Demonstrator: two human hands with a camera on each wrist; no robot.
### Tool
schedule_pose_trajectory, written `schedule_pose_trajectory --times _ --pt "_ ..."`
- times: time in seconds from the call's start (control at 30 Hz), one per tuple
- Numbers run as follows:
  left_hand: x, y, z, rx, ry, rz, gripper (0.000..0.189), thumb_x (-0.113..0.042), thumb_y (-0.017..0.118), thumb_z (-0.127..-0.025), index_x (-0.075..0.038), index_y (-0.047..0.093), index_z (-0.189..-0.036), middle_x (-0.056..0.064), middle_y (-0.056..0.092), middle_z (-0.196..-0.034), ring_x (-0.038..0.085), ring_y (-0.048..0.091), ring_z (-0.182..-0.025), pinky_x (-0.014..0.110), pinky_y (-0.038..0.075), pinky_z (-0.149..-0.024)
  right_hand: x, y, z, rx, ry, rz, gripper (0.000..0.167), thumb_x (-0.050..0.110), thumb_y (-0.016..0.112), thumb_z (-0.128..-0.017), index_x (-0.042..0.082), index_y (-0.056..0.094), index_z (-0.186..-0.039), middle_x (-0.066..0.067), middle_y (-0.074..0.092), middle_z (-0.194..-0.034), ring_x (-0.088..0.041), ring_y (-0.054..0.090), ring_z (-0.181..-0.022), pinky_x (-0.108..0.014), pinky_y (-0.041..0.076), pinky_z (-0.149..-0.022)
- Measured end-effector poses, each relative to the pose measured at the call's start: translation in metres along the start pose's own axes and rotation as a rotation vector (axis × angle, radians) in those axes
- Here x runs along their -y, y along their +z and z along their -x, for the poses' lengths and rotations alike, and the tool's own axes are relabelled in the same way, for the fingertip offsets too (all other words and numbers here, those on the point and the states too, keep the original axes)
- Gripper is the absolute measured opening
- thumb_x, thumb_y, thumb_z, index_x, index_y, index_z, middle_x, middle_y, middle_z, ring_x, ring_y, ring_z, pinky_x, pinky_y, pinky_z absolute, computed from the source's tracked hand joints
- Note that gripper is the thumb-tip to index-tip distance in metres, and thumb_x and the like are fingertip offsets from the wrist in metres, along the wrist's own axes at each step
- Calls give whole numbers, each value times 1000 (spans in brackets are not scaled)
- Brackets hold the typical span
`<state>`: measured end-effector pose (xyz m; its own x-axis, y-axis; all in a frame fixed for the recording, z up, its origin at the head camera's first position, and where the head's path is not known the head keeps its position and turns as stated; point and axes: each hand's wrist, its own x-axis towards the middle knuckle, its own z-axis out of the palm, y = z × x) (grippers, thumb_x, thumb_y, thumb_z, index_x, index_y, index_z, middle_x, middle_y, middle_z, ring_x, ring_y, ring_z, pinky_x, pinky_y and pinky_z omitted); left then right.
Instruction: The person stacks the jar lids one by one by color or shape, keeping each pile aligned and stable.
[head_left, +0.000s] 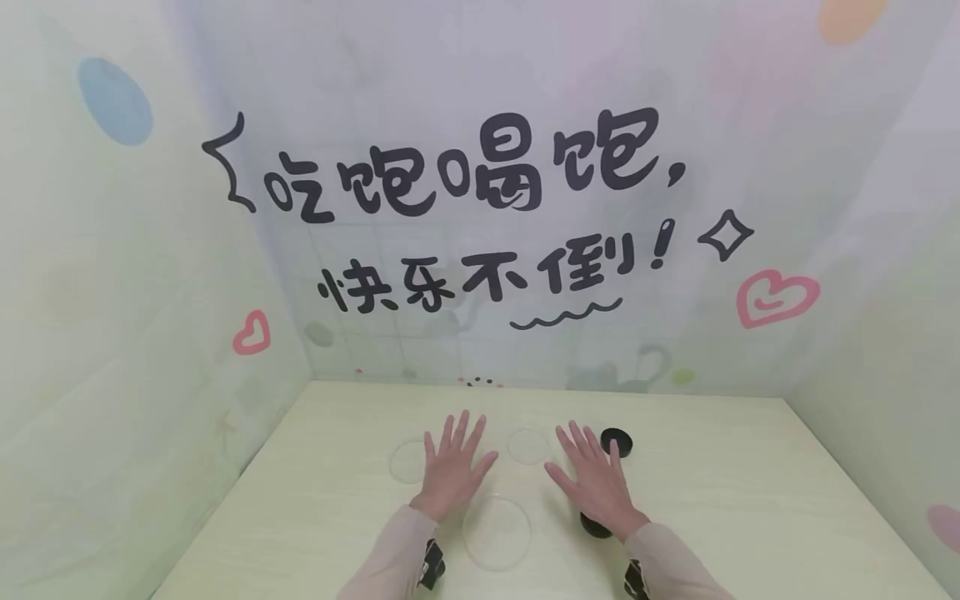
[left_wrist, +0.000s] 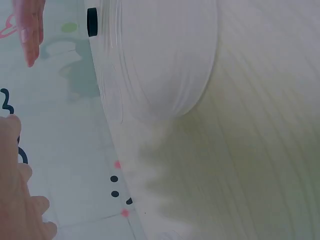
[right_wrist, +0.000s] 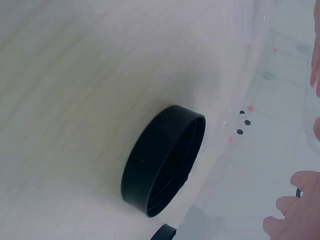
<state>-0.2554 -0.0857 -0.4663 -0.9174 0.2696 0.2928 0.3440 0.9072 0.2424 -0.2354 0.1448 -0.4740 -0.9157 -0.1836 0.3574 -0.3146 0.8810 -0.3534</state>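
Observation:
My left hand [head_left: 453,473] is held over the table with its fingers spread and straight, holding nothing. A large clear round container [head_left: 530,533] stands by its wrist; its smooth transparent side [left_wrist: 172,65] fills the top of the left wrist view. Another clear round piece [head_left: 391,462] is partly hidden behind the left hand. Between the hands, farther back, lies a smaller clear round piece [head_left: 528,463]. My right hand [head_left: 597,487], also spread and empty, overlaps a near black round lid [head_left: 596,525], seen hollow with a raised rim in the right wrist view [right_wrist: 145,160]. A second black lid [head_left: 618,440] lies beyond its fingers.
The pale wood-grain table [head_left: 720,500] ends at a printed back wall [head_left: 450,350] with dark lettering and hearts. Side walls [head_left: 135,400] enclose it left and right. Dark straps show at both sleeves [head_left: 393,554].

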Motion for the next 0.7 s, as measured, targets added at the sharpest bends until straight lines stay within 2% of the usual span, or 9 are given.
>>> schedule_pose_trajectory --times 0.13,0.3,0.5,0.7 --pt "7 -2 0 -8 -7 3 58 -50 34 -91 -19 28 -140 10 21 -144 32 12 -132 60 5 -99 -1 1 -5 -52 -37 3 60 39 58 -82 10 42 -132 -14 36 -137 -33 28 -126 -60 12 -97" --pt "15 -5 1 -75 3 31 55 -48 38 -90 -19 34 -137 11 26 -142 32 15 -131 60 8 -98 1 2 -11 -68 -57 -76 57 28 63 -81 5 45 -129 -16 39 -134 -34 32 -124 -60 18 -96" --pt "25 -10 0 -187 19 73 51 -42 48 -88 -16 43 -132 12 35 -138 33 24 -128 60 16 -96 5 2 -18 -11 -4 -246 55 20 63 -82 0 42 -129 -20 37 -134 -35 32 -123 -53 27 -96" --pt "25 -8 -6 -240 39 108 47 -36 54 -86 -15 48 -127 12 41 -132 33 33 -122 54 26 -95 6 2 -27 -28 37 -331 51 10 64 -80 -3 44 -125 -21 45 -126 -36 39 -117 -47 32 -95"
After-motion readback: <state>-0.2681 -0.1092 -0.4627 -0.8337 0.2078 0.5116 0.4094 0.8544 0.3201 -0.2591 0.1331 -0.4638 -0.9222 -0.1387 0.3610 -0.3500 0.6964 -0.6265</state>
